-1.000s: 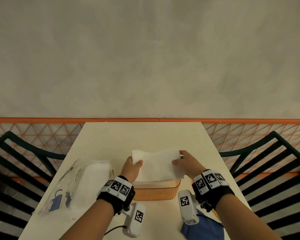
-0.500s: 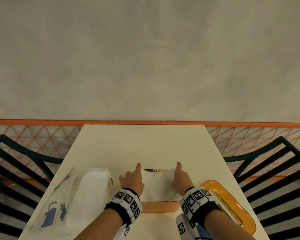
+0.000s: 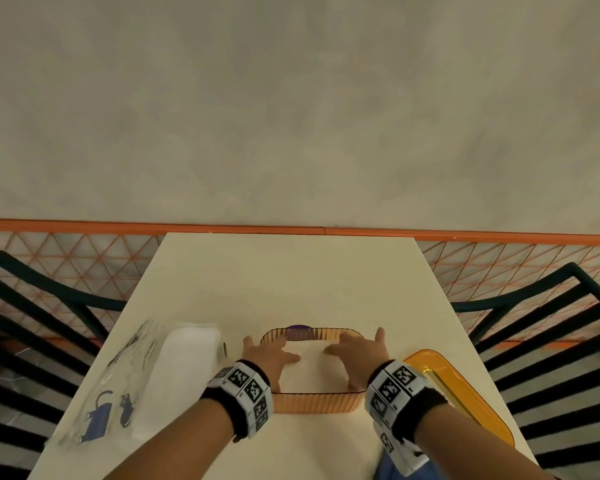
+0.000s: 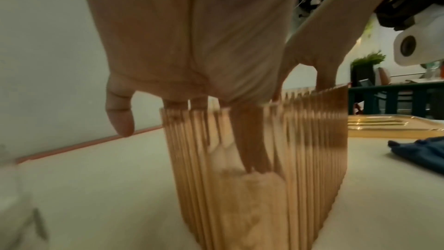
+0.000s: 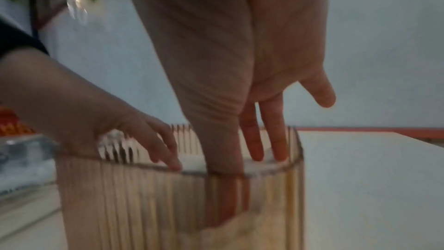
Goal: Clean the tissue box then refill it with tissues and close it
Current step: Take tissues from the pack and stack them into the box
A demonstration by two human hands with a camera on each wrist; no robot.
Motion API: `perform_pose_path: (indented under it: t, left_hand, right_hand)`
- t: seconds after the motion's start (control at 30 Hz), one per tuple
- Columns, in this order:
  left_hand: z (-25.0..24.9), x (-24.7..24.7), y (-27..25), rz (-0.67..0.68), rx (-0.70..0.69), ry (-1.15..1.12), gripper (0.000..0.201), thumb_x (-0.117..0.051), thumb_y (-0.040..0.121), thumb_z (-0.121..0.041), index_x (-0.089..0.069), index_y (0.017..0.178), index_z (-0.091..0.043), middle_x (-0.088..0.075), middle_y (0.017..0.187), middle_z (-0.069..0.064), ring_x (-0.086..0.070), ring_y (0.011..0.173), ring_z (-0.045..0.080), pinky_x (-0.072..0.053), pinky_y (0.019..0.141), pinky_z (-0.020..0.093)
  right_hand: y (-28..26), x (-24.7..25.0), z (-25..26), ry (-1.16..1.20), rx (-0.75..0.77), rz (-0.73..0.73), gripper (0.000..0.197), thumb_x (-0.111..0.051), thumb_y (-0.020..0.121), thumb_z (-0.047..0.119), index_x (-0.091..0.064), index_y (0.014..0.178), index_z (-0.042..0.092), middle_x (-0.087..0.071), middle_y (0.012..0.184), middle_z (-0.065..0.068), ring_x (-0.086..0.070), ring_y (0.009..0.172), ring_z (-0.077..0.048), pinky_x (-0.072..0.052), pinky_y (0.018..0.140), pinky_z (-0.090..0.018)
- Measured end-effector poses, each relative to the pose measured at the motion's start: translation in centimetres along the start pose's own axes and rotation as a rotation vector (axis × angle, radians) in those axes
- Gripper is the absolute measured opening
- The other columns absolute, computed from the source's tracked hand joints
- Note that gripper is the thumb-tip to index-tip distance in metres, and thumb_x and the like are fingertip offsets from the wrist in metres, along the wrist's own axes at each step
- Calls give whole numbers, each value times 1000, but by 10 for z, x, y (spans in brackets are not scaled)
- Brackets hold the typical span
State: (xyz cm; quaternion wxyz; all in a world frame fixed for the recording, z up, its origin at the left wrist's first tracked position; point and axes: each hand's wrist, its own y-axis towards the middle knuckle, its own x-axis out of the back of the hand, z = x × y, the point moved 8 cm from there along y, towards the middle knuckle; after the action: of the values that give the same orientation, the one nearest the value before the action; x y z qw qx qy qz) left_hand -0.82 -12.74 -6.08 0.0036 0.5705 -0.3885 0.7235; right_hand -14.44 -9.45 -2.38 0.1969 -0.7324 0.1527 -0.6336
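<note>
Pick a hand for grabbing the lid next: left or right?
Right hand, probably. The orange lid lies just right of the tissue box, beside that wrist. The left hand would need to cross over the box.

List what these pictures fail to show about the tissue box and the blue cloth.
- Tissue box floor: head view, covered by tissues, left hand and right hand.
- How deep the tissues sit: both wrist views, blurred by ribbed walls.
- Blue cloth: head view, cut off by the bottom edge.

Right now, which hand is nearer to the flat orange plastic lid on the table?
Right. The right hand presses tissues inside the box, beside the orange lid; the left hand is at the box's far side.
</note>
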Motion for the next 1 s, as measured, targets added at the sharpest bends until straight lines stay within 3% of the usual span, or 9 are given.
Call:
perform_pose_path:
  t: [0.1, 0.4, 0.47, 0.53, 0.63, 0.73, 0.8, 0.9, 1.0]
  left_hand:
    - [1, -5, 6, 41, 1, 0, 75, -62, 86, -25, -19, 145, -42, -13, 155, 1, -28, 140, 24, -12, 112, 55]
    - [-5, 2, 1, 64, 12, -9, 66, -55, 89, -28, -21, 145, -40, -21, 151, 3, -23, 138, 28, -18, 110, 56]
    - [-3, 17, -12, -110, 19, -139, 54, -51, 92, -22, -33, 140, -38, -29, 148, -2, -24, 136, 24, -23, 107, 50]
    - [17, 39, -38, -447, 91, -393, 39, -46, 93, -17, -49, 128, -33, -42, 135, -7, -34, 125, 18, -30, 99, 38]
    - [79, 31, -77, -742, 410, -632, 27, -44, 93, -13, -56, 115, -22, -48, 124, -1, -43, 115, 19, -39, 90, 34]
    - [119, -26, -78, -443, 709, -667, 37, -46, 94, -30, -42, 128, -15, -37, 137, 8, -37, 126, 27, -41, 98, 41]
    - [125, -55, -70, -268, 751, -637, 57, -50, 91, -44, -33, 135, -13, -28, 143, 9, -31, 131, 29, -41, 100, 43]
    - [129, -68, -64, -270, 772, -568, 69, -57, 81, -56, -33, 132, -15, -29, 140, 5, -30, 130, 27, -43, 95, 46]
    - [130, -67, -63, -282, 815, -559, 59, -52, 87, -48, -34, 132, -16, -32, 137, 3, -31, 129, 25, -43, 95, 46]
  right_hand:
    - [12, -12, 1, -7, -8, 74, 59, -46, 92, 12, -26, 143, 35, -39, 139, -2, -48, 124, -25, -3, 110, -66]
    - [19, -18, 3, -8, 4, 30, 70, -56, 87, 17, -21, 145, 32, -41, 138, 0, -50, 122, -25, 1, 108, -69]
    - [13, -16, -1, 34, 0, 6, 69, -60, 86, 18, -25, 143, 34, -39, 139, 1, -45, 126, -23, -2, 108, -68]
    - [1, -7, -7, 113, -5, -121, 61, -61, 86, 22, -34, 139, 33, -38, 139, 4, -38, 130, -20, -14, 110, -61]
    - [-19, 1, -21, 290, -66, -365, 51, -56, 89, 22, -37, 136, 29, -41, 135, 3, -40, 123, -18, -39, 101, -41]
    - [-25, -13, -27, 453, -127, -394, 58, -55, 89, 18, -28, 141, 22, -37, 134, -4, -50, 112, -20, -51, 90, -34]
    - [-23, -21, -24, 522, -127, -388, 63, -57, 88, 14, -24, 142, 19, -33, 136, -7, -54, 109, -21, -53, 87, -29]
    - [-20, -25, -19, 541, -129, -393, 62, -56, 88, 10, -24, 141, 17, -31, 138, -8, -53, 113, -23, -52, 89, -27]
    - [-19, -26, -18, 531, -136, -385, 60, -55, 89, 11, -25, 141, 17, -30, 139, -8, -52, 113, -23, -52, 89, -26]
